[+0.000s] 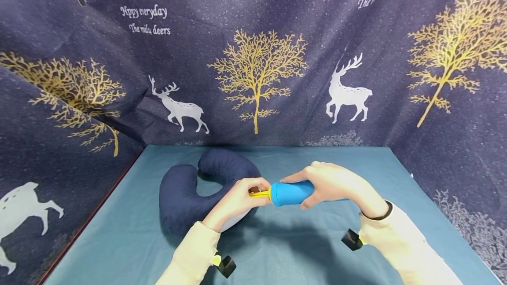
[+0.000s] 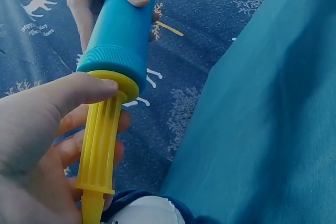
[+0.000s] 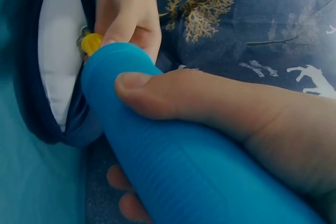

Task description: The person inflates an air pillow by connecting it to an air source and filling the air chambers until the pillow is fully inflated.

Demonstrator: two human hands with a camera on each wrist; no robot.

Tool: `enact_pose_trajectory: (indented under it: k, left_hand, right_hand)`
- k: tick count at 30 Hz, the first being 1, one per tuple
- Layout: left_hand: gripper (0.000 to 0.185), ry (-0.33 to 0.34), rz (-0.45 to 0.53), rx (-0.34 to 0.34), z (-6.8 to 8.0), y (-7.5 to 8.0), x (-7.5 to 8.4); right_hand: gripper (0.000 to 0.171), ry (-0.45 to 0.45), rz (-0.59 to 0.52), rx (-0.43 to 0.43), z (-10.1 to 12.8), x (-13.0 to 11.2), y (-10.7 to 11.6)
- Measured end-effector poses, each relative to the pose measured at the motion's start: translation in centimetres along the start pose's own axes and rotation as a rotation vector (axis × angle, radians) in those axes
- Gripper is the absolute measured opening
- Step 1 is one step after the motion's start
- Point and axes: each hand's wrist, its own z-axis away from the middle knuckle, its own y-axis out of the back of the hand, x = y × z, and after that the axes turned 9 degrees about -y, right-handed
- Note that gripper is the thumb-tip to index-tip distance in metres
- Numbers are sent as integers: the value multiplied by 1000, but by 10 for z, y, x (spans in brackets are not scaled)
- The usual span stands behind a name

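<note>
Above the teal table [image 1: 119,232], one blue pump [image 1: 292,192] gripped by right hand [image 1: 328,184], left hand [image 1: 237,201] pinching its one yellow nozzle [image 1: 259,194], beside one navy pillow [image 1: 182,197].

The dark backdrop cloth [image 1: 253,34] reads "Hppy everyday / The milu deers" at upper left, and again, partly cut off, at upper right.

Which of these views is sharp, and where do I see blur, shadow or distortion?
Head view: sharp, evenly lit, wide-angle bending of the backdrop, soft shadow under the blue pump. Left wrist view: left hand close and blurred. Right wrist view: right hand fills the frame, slightly soft; no glare.
</note>
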Motion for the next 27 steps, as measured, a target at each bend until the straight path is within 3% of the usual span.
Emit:
enact_pose_trajectory:
  k: [7, 13, 18, 27]
  left_hand:
    - [19, -22, -86, -24, 5, 9, 4]
    - [22, -106, -203, -20, 13, 32, 0]
    - [24, -136, -312, -14, 25, 48, -9]
    - [37, -78, -383, -47, 41, 59, -24]
  right_hand:
    - [69, -4, -42, -12, 1, 9, -9]
    - [70, 7, -47, -12, 0, 16, -15]
    - [69, 20, -74, -22, 1, 21, -18]
    - [68, 30, -115, -3, 0, 30, -32]
